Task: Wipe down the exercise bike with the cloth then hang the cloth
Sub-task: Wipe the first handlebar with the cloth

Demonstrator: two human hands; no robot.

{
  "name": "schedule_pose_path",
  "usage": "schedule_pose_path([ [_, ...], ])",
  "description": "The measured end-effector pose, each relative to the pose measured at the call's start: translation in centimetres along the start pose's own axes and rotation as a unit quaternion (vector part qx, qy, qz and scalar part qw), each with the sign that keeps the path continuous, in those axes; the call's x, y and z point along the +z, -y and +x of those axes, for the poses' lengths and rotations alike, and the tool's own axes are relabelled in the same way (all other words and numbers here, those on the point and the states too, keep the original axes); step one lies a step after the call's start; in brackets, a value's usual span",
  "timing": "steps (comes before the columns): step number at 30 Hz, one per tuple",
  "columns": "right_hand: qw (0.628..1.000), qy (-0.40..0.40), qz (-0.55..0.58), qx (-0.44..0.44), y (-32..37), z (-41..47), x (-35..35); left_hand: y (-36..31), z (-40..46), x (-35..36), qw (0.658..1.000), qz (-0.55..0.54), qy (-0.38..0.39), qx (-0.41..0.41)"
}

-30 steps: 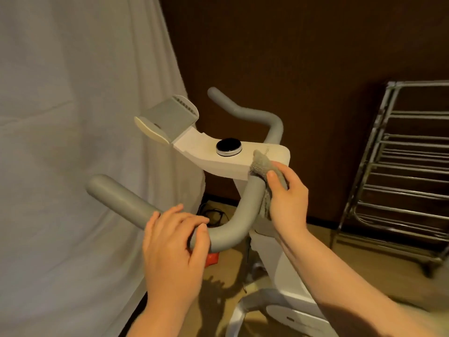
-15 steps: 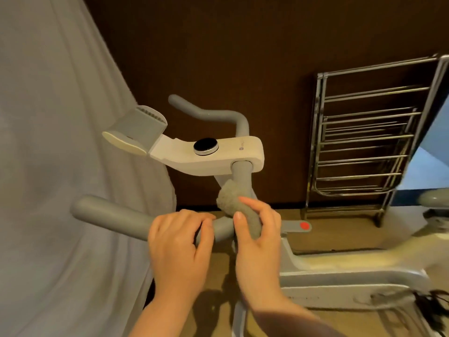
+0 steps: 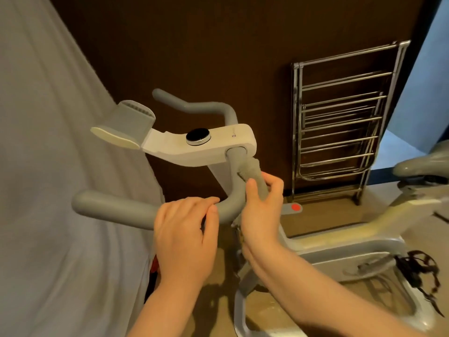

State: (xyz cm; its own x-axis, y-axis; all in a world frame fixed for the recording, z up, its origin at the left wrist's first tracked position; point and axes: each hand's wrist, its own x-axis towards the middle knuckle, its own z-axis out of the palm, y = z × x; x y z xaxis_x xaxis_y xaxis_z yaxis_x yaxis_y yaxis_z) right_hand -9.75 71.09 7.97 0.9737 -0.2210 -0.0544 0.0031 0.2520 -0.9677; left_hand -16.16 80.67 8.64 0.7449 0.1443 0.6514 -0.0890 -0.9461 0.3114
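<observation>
right hand [image 3: 261, 210] grip closed round cloth [image 3: 252, 170] on handlebar [image 3: 121, 207], cloth mostly hidden, left hand [image 3: 184, 229] curled over bar

handlebar [image 3: 116, 210] grey | console [image 3: 218, 147] white, black dial [image 3: 198, 136] | cloth [image 3: 251, 170] grey | rack [image 3: 340, 122] chrome

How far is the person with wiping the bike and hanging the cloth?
Done: nothing can be confirmed as wiped. In hand: the right hand grips the grey cloth around the near handlebar, just below the white console; the left hand holds that bar. Left: the frame, the seat, then hanging the cloth, perhaps on the metal rack.
</observation>
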Motion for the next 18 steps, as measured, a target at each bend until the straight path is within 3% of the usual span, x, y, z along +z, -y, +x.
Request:
schedule_pose_path([
  [2,0.999,0.023,0.027,-0.011,-0.2,-2.3,-0.3,-0.1,0.2,-0.3,1.000,0.005,0.014,-0.011],
  [5,0.999,0.016,-0.004,0.029,0.9,1.5,0.1,-0.5,1.4,-0.2,0.998,0.005,0.052,-0.022],
  [10,0.997,0.051,0.028,0.059,1.0,0.5,-0.6,-1.5,4.6,0.4,0.989,-0.065,0.135,-0.018],
  [15,0.988,0.083,-0.001,0.131,2.5,6.6,0.7,-2.5,6.8,2.3,0.980,-0.022,0.193,-0.040],
  [18,0.990,0.078,-0.023,0.115,1.7,6.2,0.9,-2.5,6.3,2.6,0.980,0.025,0.197,-0.029],
])
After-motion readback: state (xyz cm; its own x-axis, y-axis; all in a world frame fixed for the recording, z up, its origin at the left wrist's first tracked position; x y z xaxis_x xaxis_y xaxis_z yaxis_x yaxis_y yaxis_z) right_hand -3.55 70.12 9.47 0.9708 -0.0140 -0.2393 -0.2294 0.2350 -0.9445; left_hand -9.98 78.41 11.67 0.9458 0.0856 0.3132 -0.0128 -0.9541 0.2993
